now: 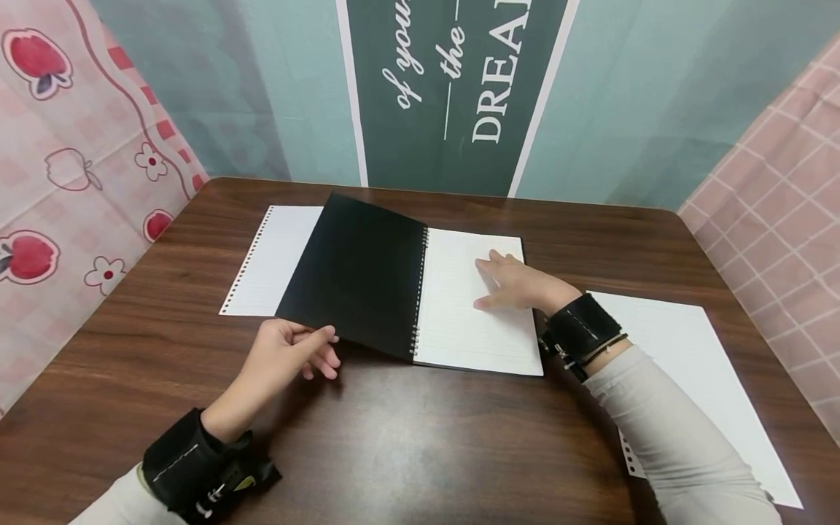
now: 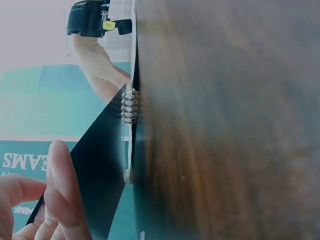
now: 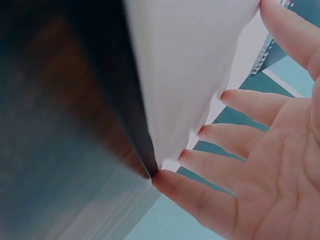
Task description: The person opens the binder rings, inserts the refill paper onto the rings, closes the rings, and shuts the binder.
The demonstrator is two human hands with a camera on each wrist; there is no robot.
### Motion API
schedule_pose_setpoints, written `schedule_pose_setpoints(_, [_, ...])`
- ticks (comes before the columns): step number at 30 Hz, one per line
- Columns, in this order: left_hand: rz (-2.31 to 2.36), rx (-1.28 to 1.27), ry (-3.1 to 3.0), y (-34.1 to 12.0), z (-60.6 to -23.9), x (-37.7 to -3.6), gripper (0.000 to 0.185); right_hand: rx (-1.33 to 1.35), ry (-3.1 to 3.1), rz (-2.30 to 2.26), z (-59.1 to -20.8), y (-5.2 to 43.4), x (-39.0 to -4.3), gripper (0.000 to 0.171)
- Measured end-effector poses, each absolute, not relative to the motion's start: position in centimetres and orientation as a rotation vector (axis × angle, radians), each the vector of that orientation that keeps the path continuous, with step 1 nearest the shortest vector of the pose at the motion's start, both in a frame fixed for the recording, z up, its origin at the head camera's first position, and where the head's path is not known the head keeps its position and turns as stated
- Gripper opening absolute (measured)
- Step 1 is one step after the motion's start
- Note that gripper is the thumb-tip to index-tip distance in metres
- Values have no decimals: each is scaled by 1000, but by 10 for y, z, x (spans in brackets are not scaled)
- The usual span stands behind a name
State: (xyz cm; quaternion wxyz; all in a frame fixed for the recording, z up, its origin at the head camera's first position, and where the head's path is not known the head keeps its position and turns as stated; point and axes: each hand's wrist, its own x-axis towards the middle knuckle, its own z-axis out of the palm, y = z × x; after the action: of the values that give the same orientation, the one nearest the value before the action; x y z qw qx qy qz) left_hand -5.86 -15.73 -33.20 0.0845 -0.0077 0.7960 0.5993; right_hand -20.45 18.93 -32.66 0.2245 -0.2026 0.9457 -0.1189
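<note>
A spiral notebook lies open on the table, its black cover (image 1: pixel 364 270) lifted and tilted up on the left, its lined white pages (image 1: pixel 466 321) flat on the right. My left hand (image 1: pixel 295 350) pinches the cover's near outer edge between thumb and fingers; the left wrist view shows the cover (image 2: pixel 102 165) slanting up from the metal coil (image 2: pixel 129 106). My right hand (image 1: pixel 515 283) rests with spread, straight fingers on the page. In the right wrist view its fingertips (image 3: pixel 190 156) touch the white paper (image 3: pixel 185 65) near the notebook's edge.
One loose punched sheet (image 1: pixel 272 251) lies at the left, partly behind the raised cover. Another white sheet (image 1: pixel 689 379) is at the right, partly under my right forearm. Behind the brown wooden table (image 1: pixel 407 437) hangs a teal cloth (image 1: pixel 643 109) with lettering.
</note>
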Motion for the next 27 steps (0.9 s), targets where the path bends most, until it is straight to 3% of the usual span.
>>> schedule_pose_setpoints(27, [1893,-234,2001,-167,-345,-53,34,-568,2587,-319,-323,185,-204,84])
